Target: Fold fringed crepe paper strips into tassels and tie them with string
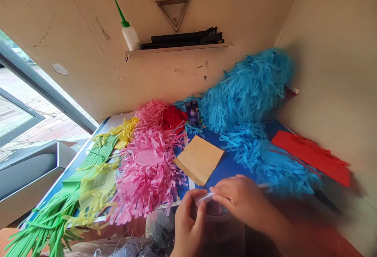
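Observation:
My left hand [188, 221] and my right hand [238, 200] meet near the front of the table, both pinching a clear plastic piece [206, 199] that looks like tape or film. Below them lies a clear round object [216, 212], partly hidden by the fingers. A tan square of card [198, 159] lies on the blue tabletop [226, 166] just beyond my hands. Pink fringed paper [147, 170] is heaped to the left of it.
Green fringed strips [59, 206] and yellow ones [97, 188] run along the left edge. Blue fringe [250, 88] piles up at the back right, red paper [315, 155] by the right wall. A glue bottle [129, 33] and black tools [185, 37] sit on a wall shelf.

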`<state>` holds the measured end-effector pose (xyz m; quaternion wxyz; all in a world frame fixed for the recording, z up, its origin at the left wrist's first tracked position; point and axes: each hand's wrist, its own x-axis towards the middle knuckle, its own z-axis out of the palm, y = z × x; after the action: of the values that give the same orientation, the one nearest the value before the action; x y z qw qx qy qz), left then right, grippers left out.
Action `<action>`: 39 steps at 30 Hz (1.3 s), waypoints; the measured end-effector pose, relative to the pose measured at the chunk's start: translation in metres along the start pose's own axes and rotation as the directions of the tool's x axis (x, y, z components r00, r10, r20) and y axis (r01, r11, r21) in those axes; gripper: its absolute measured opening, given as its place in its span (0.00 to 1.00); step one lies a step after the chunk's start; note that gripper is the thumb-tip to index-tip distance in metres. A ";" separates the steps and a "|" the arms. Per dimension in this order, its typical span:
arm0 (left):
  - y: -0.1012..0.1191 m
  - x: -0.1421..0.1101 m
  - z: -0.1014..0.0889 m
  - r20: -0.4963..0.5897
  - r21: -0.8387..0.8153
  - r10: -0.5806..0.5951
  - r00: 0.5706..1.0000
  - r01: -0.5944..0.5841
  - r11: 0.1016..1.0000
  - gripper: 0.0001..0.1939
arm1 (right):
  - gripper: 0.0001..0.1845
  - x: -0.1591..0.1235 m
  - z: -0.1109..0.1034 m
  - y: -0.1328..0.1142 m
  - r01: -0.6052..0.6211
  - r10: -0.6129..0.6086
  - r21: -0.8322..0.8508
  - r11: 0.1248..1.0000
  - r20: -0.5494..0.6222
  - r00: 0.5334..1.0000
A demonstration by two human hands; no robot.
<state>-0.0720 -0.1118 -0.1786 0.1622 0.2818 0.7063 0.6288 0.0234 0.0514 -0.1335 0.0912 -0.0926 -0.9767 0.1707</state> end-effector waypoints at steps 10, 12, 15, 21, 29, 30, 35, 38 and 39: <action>0.000 -0.003 0.019 -0.137 0.029 0.041 0.990 -0.038 0.999 0.09 | 0.11 -0.005 -0.008 -0.010 0.058 -0.059 0.034 0.998 0.014 0.998; -0.003 -0.003 0.019 -0.139 0.023 0.060 0.988 -0.057 0.998 0.09 | 0.16 0.001 -0.012 -0.011 0.053 -0.055 0.022 0.998 0.068 0.996; -0.008 -0.002 0.016 -0.134 0.032 0.103 0.986 -0.099 0.995 0.10 | 0.19 0.009 -0.016 -0.012 0.025 -0.022 -0.022 0.999 0.131 0.991; -0.010 0.000 0.011 -0.011 0.206 0.217 0.976 -0.211 0.956 0.08 | 0.14 0.010 -0.010 -0.021 0.046 -0.037 -0.076 0.996 0.119 0.992; -0.011 0.012 -0.001 0.131 0.682 0.492 0.861 -0.439 0.586 0.15 | 0.25 -0.025 -0.015 0.010 0.000 0.011 0.356 0.934 -0.027 1.000; -0.009 0.016 -0.004 0.203 0.707 0.543 0.815 -0.506 0.494 0.16 | 0.28 -0.031 -0.011 0.014 -0.033 0.059 0.403 0.915 -0.051 0.997; 0.016 0.034 -0.011 0.538 0.699 0.572 0.619 -0.707 0.107 0.23 | 0.28 -0.040 0.005 0.011 -0.040 0.106 0.435 0.899 -0.128 0.986; 0.028 0.044 -0.007 0.705 0.574 0.496 0.507 -0.819 0.020 0.26 | 0.29 -0.038 0.007 0.004 -0.006 0.082 0.413 0.911 -0.166 0.983; 0.030 0.047 -0.006 0.751 0.527 0.469 0.465 -0.850 0.000 0.26 | 0.29 -0.038 0.008 0.003 0.011 0.073 0.430 0.903 -0.179 0.981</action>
<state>-0.1064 -0.0867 -0.1429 -0.2084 0.7332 0.6409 0.0907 0.0593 0.0435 -0.1477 0.1997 -0.1017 -0.9003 0.3732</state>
